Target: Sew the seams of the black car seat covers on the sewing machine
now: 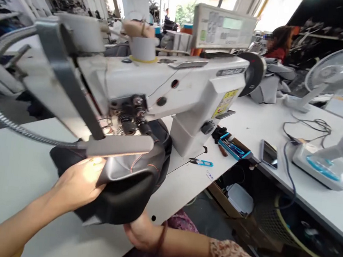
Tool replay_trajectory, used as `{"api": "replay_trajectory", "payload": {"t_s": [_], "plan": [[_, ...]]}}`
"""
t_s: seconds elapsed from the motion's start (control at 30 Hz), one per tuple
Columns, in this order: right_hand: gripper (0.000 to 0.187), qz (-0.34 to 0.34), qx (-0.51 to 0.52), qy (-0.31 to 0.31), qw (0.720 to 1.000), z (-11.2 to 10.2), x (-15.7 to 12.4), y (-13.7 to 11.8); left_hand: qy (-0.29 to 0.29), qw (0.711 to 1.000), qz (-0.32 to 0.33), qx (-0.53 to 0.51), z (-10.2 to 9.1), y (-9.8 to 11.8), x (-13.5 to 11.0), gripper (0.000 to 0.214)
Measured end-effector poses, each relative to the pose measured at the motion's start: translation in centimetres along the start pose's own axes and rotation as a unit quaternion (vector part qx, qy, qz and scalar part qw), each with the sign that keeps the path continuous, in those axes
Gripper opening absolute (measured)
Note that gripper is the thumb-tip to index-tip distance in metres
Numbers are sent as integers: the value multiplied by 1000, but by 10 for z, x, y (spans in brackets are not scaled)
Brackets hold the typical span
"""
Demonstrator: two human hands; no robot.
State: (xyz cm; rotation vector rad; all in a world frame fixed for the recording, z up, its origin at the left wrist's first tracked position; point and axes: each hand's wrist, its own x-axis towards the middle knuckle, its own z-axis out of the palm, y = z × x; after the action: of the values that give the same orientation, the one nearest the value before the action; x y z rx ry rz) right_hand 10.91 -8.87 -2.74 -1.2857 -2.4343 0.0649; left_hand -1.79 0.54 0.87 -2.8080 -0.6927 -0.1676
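Note:
A black leather piece [126, 199] with orange-red stitching lies bunched under the head of a white sewing machine [190, 93]. My left hand [80, 180] pinches its left side, close below the grey lamp bar [120, 145], with the lamp's light on my knuckles. From below, my right hand [143, 229] reaches under the front of the leather; its fingers are hidden by the material. The needle and presser foot are hidden behind the lamp bar and the leather.
Blue thread snips [203, 162] lie right of the machine column, near a blue tool box [234, 146]. A phone [268, 153], cables and fans [322, 162] occupy the right table. A yellow-rimmed basket [280, 227] stands below. Another person [278, 43] sits behind.

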Motion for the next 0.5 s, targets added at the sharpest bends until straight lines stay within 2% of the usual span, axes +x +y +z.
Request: {"api": "replay_trajectory", "payload": {"t_s": [0.1,0.17,0.23,0.33,0.43,0.5], "plan": [[23,-50,-6,-18,999,-30,-14,11,-19,1000,5,-1,-4,5,-3,30],[25,-78,14,-31,996,-41,-10,19,-29,999,9,-24,-2,6,-5,30],[28,-103,18,-39,994,-44,1,24,-26,999,6,-40,4,5,-9,34],[33,-123,-34,-35,991,-45,13,29,-26,998,-30,-40,11,7,-14,31],[19,-90,-134,-27,986,-44,8,39,-27,999,-24,-18,15,11,-16,26],[19,-82,-203,-11,976,-41,-4,45,-13,1000,1,10,17,15,-17,31]]}}
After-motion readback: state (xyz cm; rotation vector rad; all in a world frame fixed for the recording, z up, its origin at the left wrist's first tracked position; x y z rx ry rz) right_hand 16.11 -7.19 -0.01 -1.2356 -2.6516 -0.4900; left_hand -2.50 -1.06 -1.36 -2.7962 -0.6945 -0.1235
